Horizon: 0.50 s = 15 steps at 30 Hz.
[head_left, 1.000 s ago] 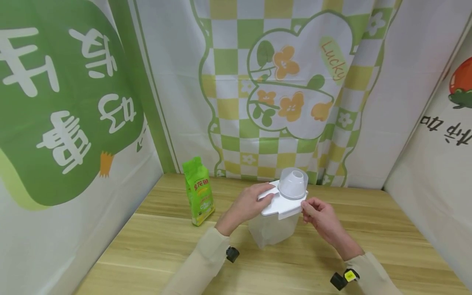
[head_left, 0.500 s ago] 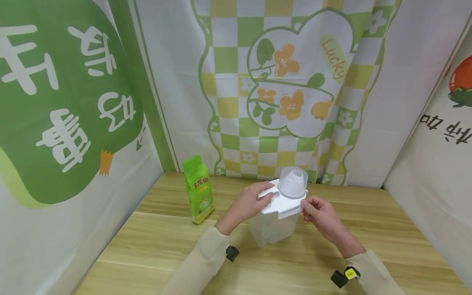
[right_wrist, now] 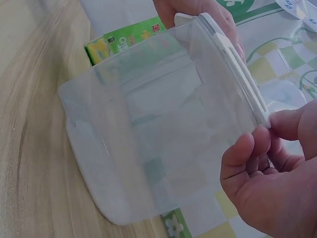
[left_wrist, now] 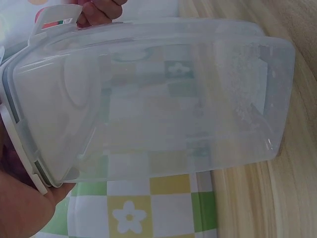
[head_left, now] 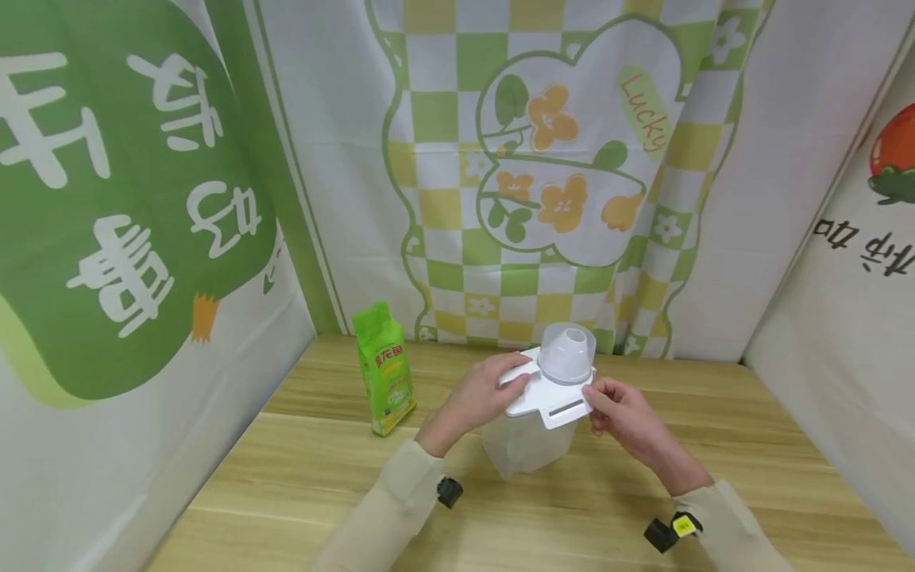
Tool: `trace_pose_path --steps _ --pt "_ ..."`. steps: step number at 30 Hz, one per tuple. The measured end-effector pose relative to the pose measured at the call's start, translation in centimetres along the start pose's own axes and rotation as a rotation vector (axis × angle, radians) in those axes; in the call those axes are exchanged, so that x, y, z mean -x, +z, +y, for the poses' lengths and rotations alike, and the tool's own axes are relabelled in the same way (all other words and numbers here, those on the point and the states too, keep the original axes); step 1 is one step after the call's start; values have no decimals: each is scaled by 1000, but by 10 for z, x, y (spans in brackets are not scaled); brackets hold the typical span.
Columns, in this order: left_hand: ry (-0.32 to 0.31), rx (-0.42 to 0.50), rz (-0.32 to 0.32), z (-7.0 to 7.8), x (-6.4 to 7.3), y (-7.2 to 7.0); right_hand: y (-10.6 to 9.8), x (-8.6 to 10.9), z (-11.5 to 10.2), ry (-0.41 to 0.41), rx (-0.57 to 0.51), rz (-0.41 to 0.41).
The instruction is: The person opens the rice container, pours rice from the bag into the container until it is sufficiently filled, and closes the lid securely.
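Observation:
A clear plastic storage container (head_left: 530, 442) with a white lid (head_left: 538, 394) stands upright on the table. A clear measuring cup (head_left: 567, 353) sits over the spout on the lid. My left hand (head_left: 488, 389) grips the lid's left side, its fingers over the top. My right hand (head_left: 623, 419) pinches the right end of the front latch (head_left: 567, 414) between thumb and finger. The latch sticks outward from the lid, its slot showing. In the left wrist view the latch (left_wrist: 55, 18) stands away from the container wall, and the right fingers (left_wrist: 101, 11) are beside it.
A green packaged bag (head_left: 386, 372) stands to the left of the container on the wood-grain table (head_left: 300, 477). A checked green and yellow curtain (head_left: 443, 199) hangs behind, with printed cloth walls on both sides.
The front latch has swung outward and up from hanging against the container; its slot now shows. My right hand moved slightly with it. The left hand has stayed on the lid.

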<state>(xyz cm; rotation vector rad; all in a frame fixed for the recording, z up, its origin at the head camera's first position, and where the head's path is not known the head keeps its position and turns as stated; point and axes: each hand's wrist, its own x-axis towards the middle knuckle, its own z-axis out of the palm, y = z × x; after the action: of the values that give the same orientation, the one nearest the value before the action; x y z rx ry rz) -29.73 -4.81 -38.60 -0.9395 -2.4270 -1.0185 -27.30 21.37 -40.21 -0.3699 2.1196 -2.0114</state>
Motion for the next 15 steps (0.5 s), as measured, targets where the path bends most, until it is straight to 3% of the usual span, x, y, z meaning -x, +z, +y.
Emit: trace_pose_path --steps 15 --pt "20 -5 -18 1 1 -3 -4 0 -14 68 38 12"
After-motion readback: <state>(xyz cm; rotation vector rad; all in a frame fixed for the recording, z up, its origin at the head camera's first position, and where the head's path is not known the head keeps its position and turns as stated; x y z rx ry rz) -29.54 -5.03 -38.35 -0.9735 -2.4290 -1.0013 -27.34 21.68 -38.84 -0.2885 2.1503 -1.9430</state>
